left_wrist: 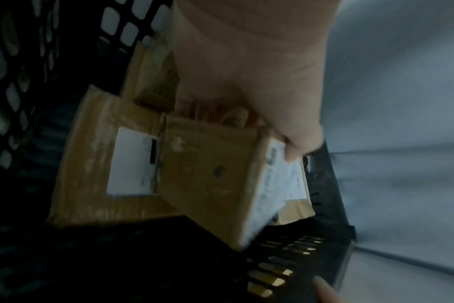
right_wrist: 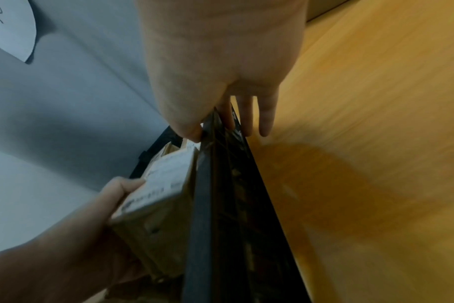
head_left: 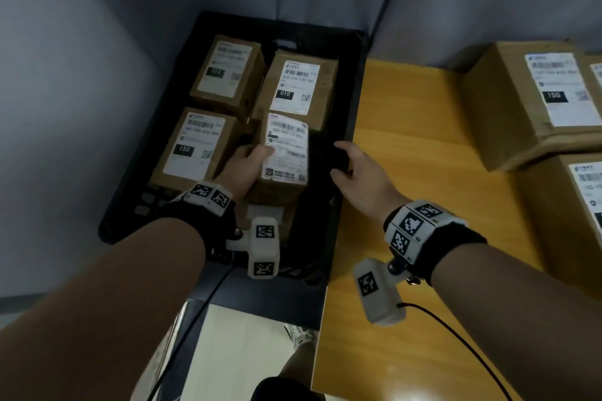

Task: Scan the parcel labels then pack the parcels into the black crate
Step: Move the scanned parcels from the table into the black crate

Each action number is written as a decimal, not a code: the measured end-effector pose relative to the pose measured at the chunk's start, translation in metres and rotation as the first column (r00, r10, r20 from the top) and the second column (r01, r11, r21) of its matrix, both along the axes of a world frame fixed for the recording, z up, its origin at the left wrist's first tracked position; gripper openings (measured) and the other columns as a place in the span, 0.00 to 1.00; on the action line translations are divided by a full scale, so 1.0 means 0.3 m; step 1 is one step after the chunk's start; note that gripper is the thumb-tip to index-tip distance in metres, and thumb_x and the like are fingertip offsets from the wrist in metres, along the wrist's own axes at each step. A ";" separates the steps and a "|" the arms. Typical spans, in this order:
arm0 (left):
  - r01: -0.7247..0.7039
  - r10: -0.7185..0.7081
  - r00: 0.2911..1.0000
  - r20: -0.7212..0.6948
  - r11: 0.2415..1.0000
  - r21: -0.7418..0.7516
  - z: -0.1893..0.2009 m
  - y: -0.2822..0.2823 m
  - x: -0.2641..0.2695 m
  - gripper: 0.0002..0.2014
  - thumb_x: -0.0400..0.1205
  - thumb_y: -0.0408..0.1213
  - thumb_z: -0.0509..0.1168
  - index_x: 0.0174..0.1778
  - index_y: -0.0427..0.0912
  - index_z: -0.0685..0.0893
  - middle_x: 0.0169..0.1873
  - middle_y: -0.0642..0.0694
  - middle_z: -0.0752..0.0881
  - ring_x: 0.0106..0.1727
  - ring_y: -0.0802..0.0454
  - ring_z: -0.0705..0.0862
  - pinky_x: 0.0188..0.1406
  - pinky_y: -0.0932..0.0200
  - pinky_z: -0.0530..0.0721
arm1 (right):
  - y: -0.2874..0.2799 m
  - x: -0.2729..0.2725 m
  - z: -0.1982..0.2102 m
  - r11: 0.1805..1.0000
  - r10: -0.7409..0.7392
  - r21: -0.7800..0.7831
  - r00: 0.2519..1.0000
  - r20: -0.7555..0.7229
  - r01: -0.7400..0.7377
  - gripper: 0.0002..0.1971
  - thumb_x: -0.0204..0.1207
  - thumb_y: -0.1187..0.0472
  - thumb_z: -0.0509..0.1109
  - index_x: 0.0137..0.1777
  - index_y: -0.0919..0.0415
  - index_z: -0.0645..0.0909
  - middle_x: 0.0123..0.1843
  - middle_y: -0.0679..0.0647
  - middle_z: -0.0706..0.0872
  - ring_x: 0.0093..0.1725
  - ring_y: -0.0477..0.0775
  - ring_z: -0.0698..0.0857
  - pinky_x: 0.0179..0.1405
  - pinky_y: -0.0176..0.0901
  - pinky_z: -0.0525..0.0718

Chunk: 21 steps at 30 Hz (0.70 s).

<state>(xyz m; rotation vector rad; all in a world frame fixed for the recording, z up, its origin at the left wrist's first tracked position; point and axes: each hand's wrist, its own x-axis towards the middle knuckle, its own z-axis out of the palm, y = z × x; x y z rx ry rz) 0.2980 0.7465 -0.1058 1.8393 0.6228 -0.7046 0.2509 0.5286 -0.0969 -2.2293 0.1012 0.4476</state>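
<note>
The black crate [head_left: 355, 91] stands left of the table, with three labelled brown parcels inside: back left [head_left: 228, 72], back right [head_left: 298, 88] and front left [head_left: 195, 146]. My left hand [head_left: 246, 164] grips a fourth labelled parcel [head_left: 286, 153] by its left side, tilted, low inside the crate's front right part. In the left wrist view the thumb presses on the label of this held parcel [left_wrist: 210, 174], above another parcel [left_wrist: 96, 164]. My right hand [head_left: 355, 169] grips the crate's right rim [right_wrist: 202, 205], thumb inside and fingers [right_wrist: 266, 114] outside.
A yellow wooden table [head_left: 407, 140] adjoins the crate's right side. Further labelled parcels stand on it at the far right [head_left: 521, 107] and nearer right [head_left: 570, 221]. Grey walls close off the back and left. Cables hang from both wrist cameras.
</note>
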 end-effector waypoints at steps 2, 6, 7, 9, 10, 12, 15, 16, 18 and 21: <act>0.102 -0.166 0.976 0.142 0.921 0.376 -0.005 0.033 0.011 0.27 0.80 0.50 0.62 0.72 0.42 0.73 0.64 0.38 0.82 0.62 0.36 0.81 0.64 0.46 0.79 | 0.008 0.016 0.004 1.000 -0.004 -0.027 1.000 0.001 0.004 0.26 0.84 0.56 0.62 0.80 0.48 0.61 0.65 0.57 0.80 0.38 0.54 0.85 0.35 0.47 0.82; 0.251 -0.554 0.796 0.245 0.670 0.699 0.020 0.003 0.001 0.32 0.83 0.47 0.61 0.82 0.44 0.58 0.77 0.31 0.63 0.73 0.31 0.69 0.70 0.38 0.73 | 0.032 0.045 0.004 0.996 -0.011 -0.085 1.000 -0.007 0.010 0.26 0.83 0.57 0.62 0.80 0.51 0.61 0.64 0.60 0.79 0.47 0.57 0.84 0.44 0.48 0.83; 0.318 -0.635 0.754 0.166 0.575 0.754 0.019 -0.017 -0.006 0.38 0.81 0.55 0.62 0.83 0.49 0.53 0.80 0.33 0.57 0.77 0.31 0.64 0.72 0.37 0.70 | 0.035 0.047 0.003 0.994 -0.007 -0.105 1.000 -0.012 0.006 0.26 0.84 0.57 0.61 0.81 0.51 0.61 0.65 0.60 0.79 0.50 0.58 0.83 0.46 0.47 0.82; 0.467 -0.733 0.677 -0.069 0.356 0.809 0.019 -0.049 -0.018 0.45 0.76 0.63 0.65 0.83 0.58 0.47 0.82 0.35 0.50 0.79 0.30 0.59 0.70 0.34 0.68 | 0.040 0.048 0.000 0.990 0.012 -0.143 1.000 -0.022 -0.015 0.27 0.84 0.56 0.60 0.82 0.51 0.58 0.64 0.61 0.80 0.54 0.61 0.83 0.47 0.48 0.81; 0.507 -0.745 0.651 -0.147 0.283 0.814 0.017 -0.055 -0.019 0.46 0.74 0.62 0.67 0.83 0.60 0.46 0.82 0.35 0.49 0.78 0.29 0.60 0.68 0.33 0.70 | 0.042 0.048 -0.004 0.988 0.023 -0.153 0.999 -0.027 -0.027 0.28 0.84 0.56 0.60 0.83 0.51 0.57 0.63 0.62 0.81 0.52 0.62 0.83 0.43 0.47 0.80; 0.513 -0.745 0.636 -0.199 0.216 0.831 0.025 -0.047 -0.009 0.46 0.75 0.56 0.69 0.83 0.59 0.47 0.81 0.35 0.53 0.77 0.31 0.62 0.65 0.34 0.74 | 0.045 0.050 -0.010 0.987 0.038 -0.154 0.999 -0.033 -0.043 0.28 0.85 0.55 0.59 0.83 0.50 0.55 0.59 0.62 0.83 0.46 0.60 0.83 0.37 0.46 0.76; 0.510 -0.737 0.643 -0.208 0.210 0.834 0.021 -0.015 0.008 0.45 0.76 0.57 0.68 0.83 0.61 0.47 0.79 0.35 0.56 0.77 0.32 0.62 0.68 0.37 0.71 | 0.041 0.050 -0.017 0.989 0.035 -0.142 0.999 -0.028 -0.039 0.27 0.86 0.53 0.57 0.83 0.50 0.55 0.56 0.62 0.85 0.45 0.60 0.83 0.36 0.45 0.76; 0.522 -0.746 0.623 -0.235 0.173 0.835 0.018 -0.006 0.008 0.46 0.76 0.59 0.67 0.83 0.62 0.43 0.80 0.35 0.55 0.77 0.32 0.61 0.70 0.38 0.69 | 0.041 0.049 -0.018 0.990 0.027 -0.134 0.999 -0.026 -0.031 0.27 0.86 0.52 0.57 0.83 0.50 0.55 0.54 0.61 0.85 0.45 0.60 0.83 0.36 0.45 0.76; 0.531 -0.758 0.588 -0.281 0.101 0.841 0.007 0.009 0.006 0.48 0.77 0.60 0.65 0.83 0.61 0.38 0.80 0.35 0.55 0.77 0.33 0.62 0.71 0.39 0.68 | 0.043 0.043 -0.020 0.993 0.012 -0.114 1.000 -0.026 -0.015 0.27 0.86 0.52 0.57 0.83 0.49 0.55 0.49 0.59 0.84 0.42 0.59 0.83 0.32 0.44 0.74; 0.494 -0.766 0.591 -0.253 0.096 0.864 -0.004 -0.006 0.002 0.47 0.78 0.57 0.67 0.84 0.55 0.42 0.78 0.34 0.58 0.75 0.33 0.64 0.69 0.38 0.70 | 0.045 0.034 -0.027 0.996 0.017 -0.083 0.999 -0.028 -0.019 0.27 0.86 0.51 0.56 0.84 0.50 0.54 0.47 0.59 0.83 0.42 0.58 0.82 0.30 0.43 0.73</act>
